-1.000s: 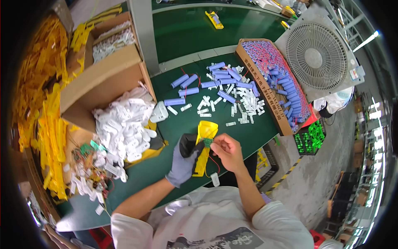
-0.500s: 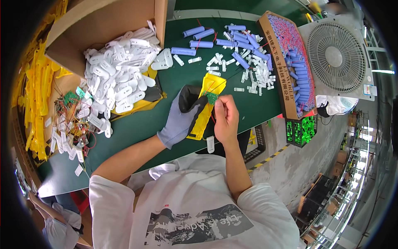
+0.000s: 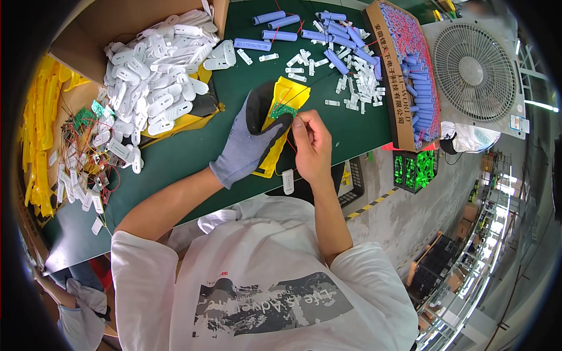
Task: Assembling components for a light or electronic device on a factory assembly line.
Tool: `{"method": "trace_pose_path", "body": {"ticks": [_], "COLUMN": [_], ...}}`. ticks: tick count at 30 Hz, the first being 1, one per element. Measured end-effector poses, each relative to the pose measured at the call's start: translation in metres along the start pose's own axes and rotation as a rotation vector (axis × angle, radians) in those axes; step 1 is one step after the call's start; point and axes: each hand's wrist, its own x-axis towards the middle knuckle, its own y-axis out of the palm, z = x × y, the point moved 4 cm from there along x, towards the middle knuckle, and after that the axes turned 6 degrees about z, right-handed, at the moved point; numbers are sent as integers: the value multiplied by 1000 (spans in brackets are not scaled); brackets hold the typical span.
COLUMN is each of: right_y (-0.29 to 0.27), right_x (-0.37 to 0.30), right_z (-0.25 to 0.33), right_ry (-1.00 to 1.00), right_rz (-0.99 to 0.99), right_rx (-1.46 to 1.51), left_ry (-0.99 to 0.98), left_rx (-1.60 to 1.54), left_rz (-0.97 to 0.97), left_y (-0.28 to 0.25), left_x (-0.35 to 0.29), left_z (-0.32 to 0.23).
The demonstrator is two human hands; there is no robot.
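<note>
My left hand [image 3: 249,134], in a grey glove with black palm and fingers, is closed around a long yellow plastic casing [image 3: 294,92]. Its thumb presses on a small green circuit board [image 3: 283,110] lying over the casing, with thin red and dark wires running from it. At the board's right edge my bare right hand [image 3: 314,143] has thumb and forefinger pinched together; what lies between them is too small to make out. Just below that hand, a white plastic piece [image 3: 287,182] dangles beside the casing's lower end.
White plastic covers [image 3: 158,76] are heaped at the left, near wired boards [image 3: 85,120] and yellow casings [image 3: 41,146]. Blue cylindrical cells [image 3: 279,35] and small white clips [image 3: 363,88] lie at the back. A cardboard box [image 3: 393,82] of cells and a fan [image 3: 472,71] stand right.
The whole scene has shifted a little up and left in the view. Both hands still hold the casing and board in nearly the same pose; the right fingers remain pinched at the board's edge.
</note>
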Motion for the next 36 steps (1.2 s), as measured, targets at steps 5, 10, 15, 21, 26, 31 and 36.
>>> {"method": "trace_pose_path", "body": {"ticks": [5, 10, 15, 21, 26, 31, 36], "right_y": [-15, -12, -11, -5, 6, 5, 2], "right_x": [-26, -44, -46, -46, -39, -41, -39], "right_z": [13, 12, 12, 27, 35, 37, 36], "right_ry": [30, 209, 160, 192, -105, -208, -230], "right_rz": [141, 259, 407, 370, 331, 254, 193], "right_rx": [2, -255, -135, 320, 110, 56, 137], "left_ry": [-130, -213, -235, -158, -141, -114, -126], "left_rx": [-216, -221, -318, -439, -443, -499, -456], "left_rz": [45, 136, 77, 82, 64, 94, 104], "left_y": [-2, -9, -11, -11, -11, -9, -10], "left_x": [6, 9, 9, 9, 9, 9, 11], "left_z": [-5, -6, -2, 6, 7, 5, 4]}}
